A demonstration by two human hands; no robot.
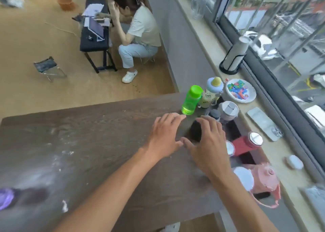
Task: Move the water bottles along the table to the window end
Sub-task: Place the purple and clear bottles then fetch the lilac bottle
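Both hands hover open: left hand (pixel 164 135) empty, right hand (pixel 209 143) cupped over a dark bottle (pixel 196 130) near the table's (pixel 88 126) window end. Caution: crowded bottles; a nudge may topple the green bottle (pixel 191 100).

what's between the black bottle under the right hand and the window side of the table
The black bottle under the right hand has a grey-lidded cup and a small dark bottle packed between it and the window edge.
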